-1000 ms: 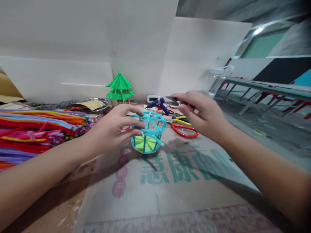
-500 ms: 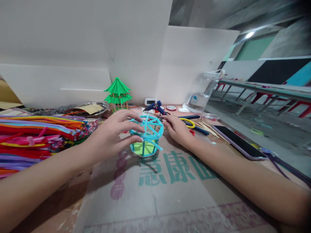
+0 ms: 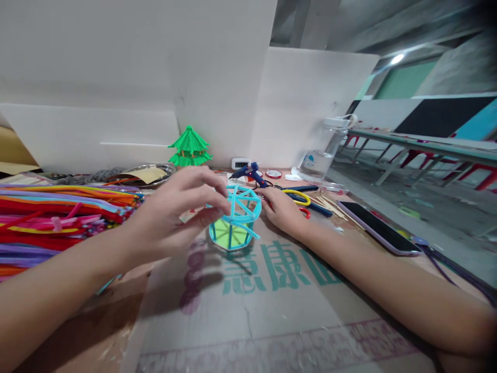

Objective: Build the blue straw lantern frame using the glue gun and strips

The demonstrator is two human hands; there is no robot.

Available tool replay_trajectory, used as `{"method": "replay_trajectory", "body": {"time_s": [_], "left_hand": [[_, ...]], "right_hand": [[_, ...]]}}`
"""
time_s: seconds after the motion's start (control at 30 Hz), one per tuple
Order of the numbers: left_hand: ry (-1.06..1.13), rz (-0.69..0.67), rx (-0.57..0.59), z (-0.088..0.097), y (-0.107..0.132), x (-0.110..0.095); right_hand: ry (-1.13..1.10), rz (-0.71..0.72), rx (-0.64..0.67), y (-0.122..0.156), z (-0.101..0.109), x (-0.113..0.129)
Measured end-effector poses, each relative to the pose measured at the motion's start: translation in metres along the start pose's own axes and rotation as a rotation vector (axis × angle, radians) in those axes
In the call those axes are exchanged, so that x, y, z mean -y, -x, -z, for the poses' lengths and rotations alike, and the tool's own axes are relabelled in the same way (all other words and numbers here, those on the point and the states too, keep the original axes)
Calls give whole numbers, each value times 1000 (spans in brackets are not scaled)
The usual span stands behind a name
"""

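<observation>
A small eight-sided frame of light-blue pipe cleaners (image 3: pixel 235 221) stands on the board, with a yellow-green base (image 3: pixel 229 235) and a blue strip sticking out at its front right. My left hand (image 3: pixel 182 207) hovers at the frame's left side, fingers bent and apart, the tips overlapping its left rim in view; whether they touch it I cannot tell. Resting beyond the frame's right side is my right hand (image 3: pixel 283 210), its fingers loosely stretched out and partly hidden. Behind, a blue glue gun (image 3: pixel 248 172) lies near a green-roofed model pavilion (image 3: pixel 189 146).
Bundles of coloured pipe cleaners (image 3: pixel 50 223) lie at left, before a metal tray (image 3: pixel 155 173). To the right are yellow-handled scissors (image 3: pixel 297 197), thin sticks (image 3: pixel 330 207), a phone (image 3: pixel 378 228) and a water bottle (image 3: pixel 322 150). A printed board (image 3: pixel 272 321) covers the front.
My left hand has drawn back a little from the top of the blue frame, its fingers closer together. My right hand and the frame stay nearly in place.
</observation>
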State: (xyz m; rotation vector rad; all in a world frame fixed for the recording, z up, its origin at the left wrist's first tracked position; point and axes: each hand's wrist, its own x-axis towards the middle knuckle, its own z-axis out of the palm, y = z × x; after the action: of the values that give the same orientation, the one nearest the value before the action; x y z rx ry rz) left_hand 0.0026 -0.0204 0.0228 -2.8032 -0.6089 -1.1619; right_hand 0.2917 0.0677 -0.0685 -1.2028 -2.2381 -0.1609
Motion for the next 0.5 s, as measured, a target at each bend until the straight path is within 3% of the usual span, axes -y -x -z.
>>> {"method": "replay_trajectory", "body": {"time_s": [0.1, 0.23, 0.33, 0.5], "left_hand": [[-57, 106, -66, 20, -1, -1], [-269, 249, -87, 36, -2, 16], [-422, 309, -68, 33, -3, 29], [-260, 223, 46, 8, 0, 22]], "right_hand": [[29, -21, 42, -1, -1, -1], [79, 19, 84, -2, -1, 0], [121, 21, 101, -2, 0, 2], [139, 23, 110, -1, 0, 3]]}}
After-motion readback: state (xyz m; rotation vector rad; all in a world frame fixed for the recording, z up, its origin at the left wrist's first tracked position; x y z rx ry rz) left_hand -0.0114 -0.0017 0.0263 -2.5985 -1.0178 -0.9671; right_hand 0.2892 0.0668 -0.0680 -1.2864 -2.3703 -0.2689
